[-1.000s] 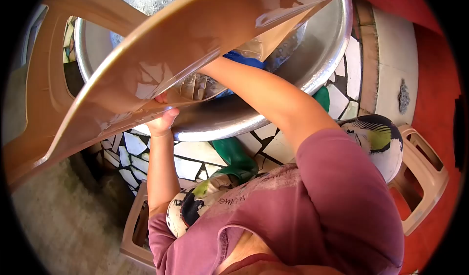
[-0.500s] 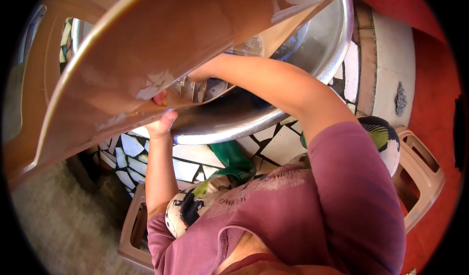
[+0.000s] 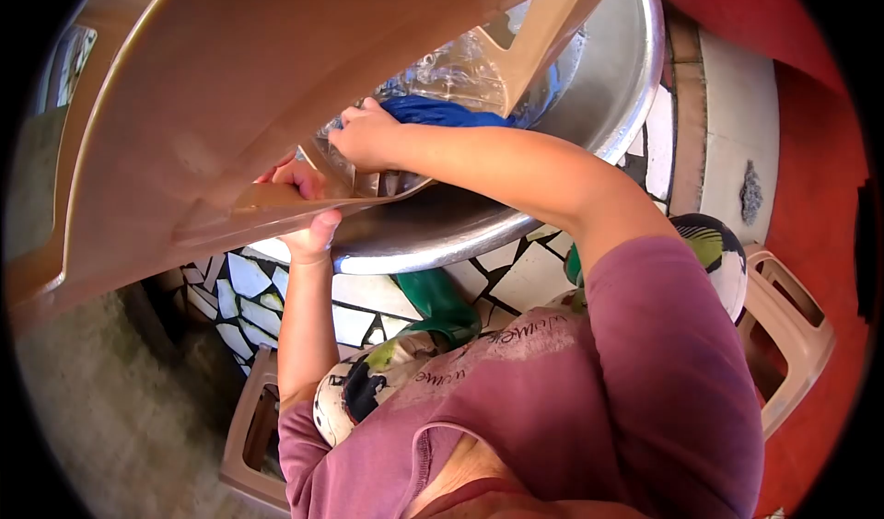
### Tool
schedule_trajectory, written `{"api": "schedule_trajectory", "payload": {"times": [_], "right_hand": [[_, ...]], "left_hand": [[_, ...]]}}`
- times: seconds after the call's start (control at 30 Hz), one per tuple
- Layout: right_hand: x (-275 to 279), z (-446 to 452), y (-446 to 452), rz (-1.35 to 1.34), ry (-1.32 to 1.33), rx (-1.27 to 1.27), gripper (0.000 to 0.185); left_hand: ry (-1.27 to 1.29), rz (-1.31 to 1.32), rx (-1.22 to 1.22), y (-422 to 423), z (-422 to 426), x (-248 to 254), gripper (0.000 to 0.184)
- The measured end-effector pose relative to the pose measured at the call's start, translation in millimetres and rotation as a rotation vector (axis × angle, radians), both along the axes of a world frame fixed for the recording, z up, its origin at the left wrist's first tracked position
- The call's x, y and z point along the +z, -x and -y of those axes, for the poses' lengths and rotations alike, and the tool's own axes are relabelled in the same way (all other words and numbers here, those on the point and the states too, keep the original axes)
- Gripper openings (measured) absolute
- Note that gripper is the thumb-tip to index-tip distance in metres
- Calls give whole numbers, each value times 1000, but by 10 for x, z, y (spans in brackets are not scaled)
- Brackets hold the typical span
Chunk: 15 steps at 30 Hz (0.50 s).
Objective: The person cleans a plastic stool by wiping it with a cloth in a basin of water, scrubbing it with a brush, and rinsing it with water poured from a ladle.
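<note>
A large brown plastic stool (image 3: 221,86) is tilted over a metal basin (image 3: 617,86), its ribbed underside partly in view. My left hand (image 3: 313,229) grips the stool's near edge, thumb outside and fingertips curled over the inner side. Inside the stool, my right hand (image 3: 368,139) is closed with its fingers curled near the ribs. A bunched blue mesh cloth (image 3: 447,111) trails from my right hand behind the forearm. Part of that grip is hidden, and the stool's wall covers much of the basin.
The basin stands on white broken-tile paving (image 3: 534,275). Another brown plastic stool (image 3: 783,335) is beneath me, with green boots (image 3: 437,307) in front. A tiled ledge (image 3: 741,132) and red floor (image 3: 810,206) lie to the right.
My right hand has come further into view from behind the stool's wall, and the blue cloth now shows beside it. The stool has tipped slightly, exposing more of its inside. My left hand keeps its grip.
</note>
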State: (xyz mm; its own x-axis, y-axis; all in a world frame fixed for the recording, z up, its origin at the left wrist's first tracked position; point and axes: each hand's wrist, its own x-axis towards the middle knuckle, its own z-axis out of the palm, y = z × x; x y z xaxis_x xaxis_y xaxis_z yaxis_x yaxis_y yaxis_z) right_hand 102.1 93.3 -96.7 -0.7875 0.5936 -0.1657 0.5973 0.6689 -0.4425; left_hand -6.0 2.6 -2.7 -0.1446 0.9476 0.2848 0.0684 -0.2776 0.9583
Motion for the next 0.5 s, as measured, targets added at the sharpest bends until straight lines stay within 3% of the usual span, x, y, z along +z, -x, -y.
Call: {"api": "schedule_trajectory", "payload": {"times": [0.07, 0.1, 0.23, 0.27, 0.37, 0.4, 0.5], "right_hand": [[176, -119, -108, -85, 259, 82, 42], [189, -151, -102, -83, 259, 83, 42], [147, -196, -4, -3, 3, 41, 43], [130, -185, 14, 97, -240, 43, 42], [-240, -189, 284, 452, -58, 182, 38], [-424, -71, 275, 318, -305, 131, 39], [52, 28, -45, 261, -450, 208, 36]], "left_hand": [[32, 45, -5, -9, 7, 33, 91], [46, 82, 28, -48, 16, 57, 90], [41, 74, 66, -61, 84, -5, 88], [39, 63, 61, -87, 79, 24, 88], [30, 28, 61, -107, 84, 72, 89], [32, 28, 63, -89, 96, 66, 88], [22, 4, 29, -31, 99, -5, 89]]}}
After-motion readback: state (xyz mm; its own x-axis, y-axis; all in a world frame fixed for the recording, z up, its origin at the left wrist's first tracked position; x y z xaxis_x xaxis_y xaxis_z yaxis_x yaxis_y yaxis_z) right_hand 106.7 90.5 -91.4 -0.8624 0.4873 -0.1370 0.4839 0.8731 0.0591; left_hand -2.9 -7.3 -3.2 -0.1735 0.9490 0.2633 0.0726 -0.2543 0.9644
